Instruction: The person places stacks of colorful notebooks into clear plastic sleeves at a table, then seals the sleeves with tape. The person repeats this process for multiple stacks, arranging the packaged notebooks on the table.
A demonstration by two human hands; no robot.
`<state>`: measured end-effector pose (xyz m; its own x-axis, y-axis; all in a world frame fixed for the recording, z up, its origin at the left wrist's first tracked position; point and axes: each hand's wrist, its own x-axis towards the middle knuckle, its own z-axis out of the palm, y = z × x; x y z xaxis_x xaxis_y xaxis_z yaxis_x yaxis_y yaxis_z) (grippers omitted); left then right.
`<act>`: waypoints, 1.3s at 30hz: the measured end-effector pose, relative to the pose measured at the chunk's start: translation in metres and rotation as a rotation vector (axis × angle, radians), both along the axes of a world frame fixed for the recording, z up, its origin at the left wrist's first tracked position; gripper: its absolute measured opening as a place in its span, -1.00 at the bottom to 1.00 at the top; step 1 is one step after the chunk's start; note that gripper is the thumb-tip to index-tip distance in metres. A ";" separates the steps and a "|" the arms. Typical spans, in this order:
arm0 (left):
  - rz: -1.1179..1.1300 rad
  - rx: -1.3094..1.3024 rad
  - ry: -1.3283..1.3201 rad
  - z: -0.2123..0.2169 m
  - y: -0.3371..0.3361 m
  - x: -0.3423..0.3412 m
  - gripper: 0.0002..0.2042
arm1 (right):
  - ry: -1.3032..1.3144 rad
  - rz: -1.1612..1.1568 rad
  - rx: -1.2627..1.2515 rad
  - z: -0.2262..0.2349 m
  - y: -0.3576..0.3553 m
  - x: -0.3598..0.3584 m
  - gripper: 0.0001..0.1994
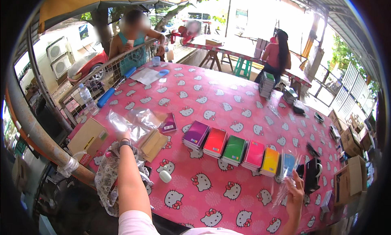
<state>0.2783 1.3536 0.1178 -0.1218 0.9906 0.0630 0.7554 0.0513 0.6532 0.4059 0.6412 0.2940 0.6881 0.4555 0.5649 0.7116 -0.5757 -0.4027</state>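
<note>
My left hand point(123, 134) reaches among crinkled clear plastic bags point(143, 120) at the left of the table; plastic and blur hide its fingers. In my right hand point(296, 190) is a clear plastic sleeve point(280, 193), pinched just in front of a blue notebook stack point(287, 161). A row of notebook stacks runs leftward from there: yellow point(270, 161), pink point(254, 153), green point(234, 148), red point(215, 141) and purple point(196, 134). Beside the plastic bags lie a brown paper packet point(154, 145) and a single purple notebook point(168, 123).
The table has a pink patterned cloth point(211, 170). A white oval case point(165, 176), a cardboard box point(88, 140) and a water bottle point(88, 99) stand at left. More notebook stacks point(266, 84) sit far right, with a black bag point(313, 174) nearer. Two people are beyond the table.
</note>
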 end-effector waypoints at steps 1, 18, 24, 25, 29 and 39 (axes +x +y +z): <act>0.094 0.046 0.060 0.006 0.001 -0.005 -0.20 | -0.093 0.045 -0.159 0.008 0.007 -0.001 -0.60; -1.759 0.049 -0.142 0.045 -0.487 0.042 -0.64 | 0.703 0.169 0.341 -0.180 0.055 -0.007 -0.80; -1.185 0.098 0.580 0.076 -0.401 0.029 -0.67 | 0.504 0.260 -0.365 -0.163 0.042 -0.025 -0.28; -1.112 0.281 0.514 0.086 -0.398 0.026 -0.72 | 0.497 0.241 -0.481 -0.158 0.044 -0.029 -0.21; -1.526 0.420 -0.543 0.132 -0.460 0.059 -0.82 | 0.504 0.286 -0.796 -0.150 0.064 -0.037 0.05; -1.282 0.343 0.135 -0.010 -0.468 0.022 -0.59 | 0.187 0.389 -0.272 -0.079 0.170 0.074 -0.89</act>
<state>0.2999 0.8856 0.1082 0.9046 0.3310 0.2686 0.2050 -0.8902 0.4068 0.4799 0.8111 0.2153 0.5159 0.8116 0.2739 0.8245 -0.3837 -0.4159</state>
